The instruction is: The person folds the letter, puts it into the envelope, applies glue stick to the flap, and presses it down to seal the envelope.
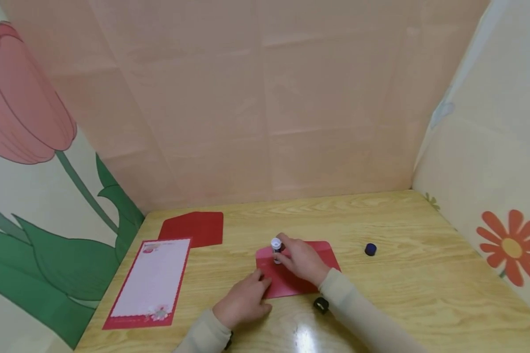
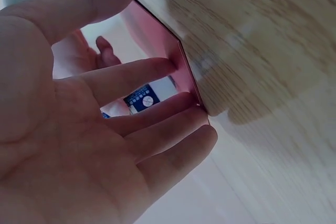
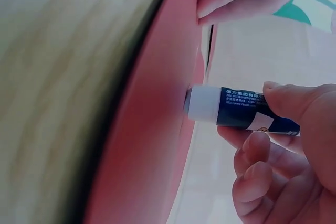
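A red envelope (image 1: 287,285) lies on the table before me with its pink flap (image 1: 263,252) folded out at the far side. My right hand (image 1: 302,261) pinches an uncapped glue stick (image 3: 244,109) with a dark blue label, held upright. In the right wrist view, the glue end touches the envelope's surface. My left hand (image 1: 243,300) rests at the envelope's near left corner. The left wrist view shows that hand's (image 2: 89,129) fingers fairly straight, their tips against the envelope edge.
A dark blue cap (image 1: 370,249) stands on the table to the right. On the left lie a pink-bordered white letter sheet (image 1: 152,277) and, partly beneath it, another red envelope (image 1: 198,228). Decorated panels stand along the table's left, back and right sides.
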Demonstrator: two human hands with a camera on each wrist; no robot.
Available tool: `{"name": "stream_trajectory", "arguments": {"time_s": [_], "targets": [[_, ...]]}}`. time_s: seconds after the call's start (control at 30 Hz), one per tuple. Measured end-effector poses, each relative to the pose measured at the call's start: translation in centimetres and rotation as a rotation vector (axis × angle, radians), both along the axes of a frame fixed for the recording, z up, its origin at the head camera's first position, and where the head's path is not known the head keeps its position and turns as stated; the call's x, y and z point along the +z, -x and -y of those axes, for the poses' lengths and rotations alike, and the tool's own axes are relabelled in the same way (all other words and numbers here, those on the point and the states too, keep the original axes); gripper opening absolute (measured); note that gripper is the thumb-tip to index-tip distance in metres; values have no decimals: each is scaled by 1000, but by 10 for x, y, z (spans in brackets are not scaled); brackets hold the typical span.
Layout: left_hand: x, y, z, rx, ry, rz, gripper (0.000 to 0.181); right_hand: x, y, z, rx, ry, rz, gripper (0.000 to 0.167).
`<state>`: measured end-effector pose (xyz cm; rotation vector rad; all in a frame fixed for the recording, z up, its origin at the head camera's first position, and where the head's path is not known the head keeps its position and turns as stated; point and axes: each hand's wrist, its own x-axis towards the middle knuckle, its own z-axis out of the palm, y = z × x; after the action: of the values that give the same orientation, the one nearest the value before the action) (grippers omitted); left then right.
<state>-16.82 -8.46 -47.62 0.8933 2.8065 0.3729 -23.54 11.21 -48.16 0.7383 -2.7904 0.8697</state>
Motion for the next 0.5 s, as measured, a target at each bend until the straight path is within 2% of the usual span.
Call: {"name": "stream_trajectory", "arguments": {"time_s": [0.13,0.37,0.5], "targets": [[-1,0,0,-4,14,-11,56,3,0,8,17,10,-7,31],[-2,-2,-2,-16,36,-27,63,2,-1,25,41,83,23,30],[0,-3,-2,-12,39,-27,62,-1,-1,30,63,51,1,26]]}}
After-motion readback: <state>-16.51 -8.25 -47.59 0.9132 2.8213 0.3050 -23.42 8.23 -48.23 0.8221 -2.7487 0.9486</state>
